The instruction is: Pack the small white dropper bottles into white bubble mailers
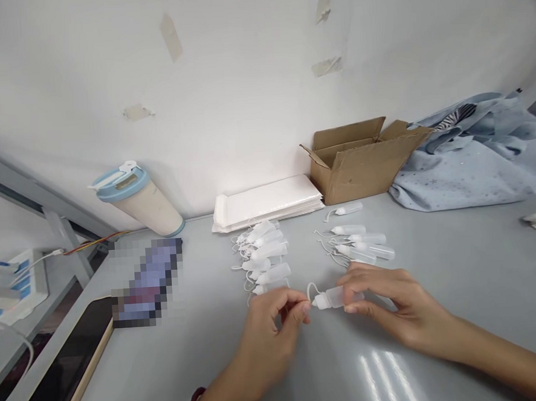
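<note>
- While the right hand (392,308) is pinching a small see-through plastic squeeze bottle (335,297) between its thumb and fingers, the left hand (268,346) is nearly closed, just beside the bottle's tip.
- The left thumb and finger are pressing together by a thin white plastic loop (309,292), but it is too small to tell if they are holding it.
- The bottle is sitting between the hands, above the grey worktop (459,285).
- Two messy piles of matching white-capped bottles (265,255) (356,243) are lying just past the hands.
- A flat stack of white paper packets (268,201) and an open brown cardboard box (360,161) are sitting against the wall.
- A tall cream cup with a blue lid (136,199) is leaning on the wall.
</note>
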A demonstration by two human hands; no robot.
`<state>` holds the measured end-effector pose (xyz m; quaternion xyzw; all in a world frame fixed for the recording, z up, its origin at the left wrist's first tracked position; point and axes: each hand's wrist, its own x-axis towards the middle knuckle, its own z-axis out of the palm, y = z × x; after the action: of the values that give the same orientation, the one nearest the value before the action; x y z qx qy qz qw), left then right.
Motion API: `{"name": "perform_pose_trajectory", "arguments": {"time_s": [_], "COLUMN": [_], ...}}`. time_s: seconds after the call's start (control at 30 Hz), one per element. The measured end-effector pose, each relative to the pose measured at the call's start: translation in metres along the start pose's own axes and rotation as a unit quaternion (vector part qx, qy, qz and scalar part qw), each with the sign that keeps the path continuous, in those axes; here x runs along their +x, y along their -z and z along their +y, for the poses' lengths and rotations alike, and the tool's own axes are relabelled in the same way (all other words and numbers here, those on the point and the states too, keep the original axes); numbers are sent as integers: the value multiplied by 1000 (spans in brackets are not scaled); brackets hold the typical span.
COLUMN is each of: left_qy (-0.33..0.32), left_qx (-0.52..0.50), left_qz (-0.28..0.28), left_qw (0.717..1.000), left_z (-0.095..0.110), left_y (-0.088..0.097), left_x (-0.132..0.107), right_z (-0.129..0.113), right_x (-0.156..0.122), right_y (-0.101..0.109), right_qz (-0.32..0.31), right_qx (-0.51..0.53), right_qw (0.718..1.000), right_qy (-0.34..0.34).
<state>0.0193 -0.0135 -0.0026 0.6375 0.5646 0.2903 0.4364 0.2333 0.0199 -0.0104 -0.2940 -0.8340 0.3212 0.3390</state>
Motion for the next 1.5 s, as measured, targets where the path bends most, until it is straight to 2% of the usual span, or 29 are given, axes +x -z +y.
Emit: {"name": "perform_pose_trajectory", "arguments": {"time_s": [0.17, 0.27, 0.33, 0.5, 0.73, 1.1, 1.2, 1.4, 1.5], "left_qy": [33, 29, 23, 19, 16, 18, -2, -20, -11], "left_qx": [-80, -104, -86, -32, -38, -13, -6, -36, -58], "left_qz": [-3, 10, 18, -2, -21, -5, 38, 216, 267], "left_qw": [996, 994, 996, 999, 999, 1000, 999, 976, 962], "left_z": [-3, -3, -1, 1, 0, -1, -2, -10, -17], "left_y": [5, 10, 12, 11, 7, 10, 20, 46, 49], "left_x": [3, 4, 4, 3, 1, 3, 5, 15, 22], "right_z": [-1, -1, -1, 0, -4, -1, 5, 16, 17], "right_x": [1, 1, 1, -1, 2, 3, 2, 4, 7], "right_y": [0, 2, 3, 1, 1, 1, 4, 17, 21], "right_qz": [19, 32, 40, 38, 39, 36, 47, 130, 146], "right_qx": [-1, -14, -22, -27, -77, -98, -124, -186, -196], "right_qw": [999, 998, 998, 995, 989, 986, 981, 968, 964], "right_qy": [29, 44, 52, 86, 120, 132, 141, 104, 104]}}
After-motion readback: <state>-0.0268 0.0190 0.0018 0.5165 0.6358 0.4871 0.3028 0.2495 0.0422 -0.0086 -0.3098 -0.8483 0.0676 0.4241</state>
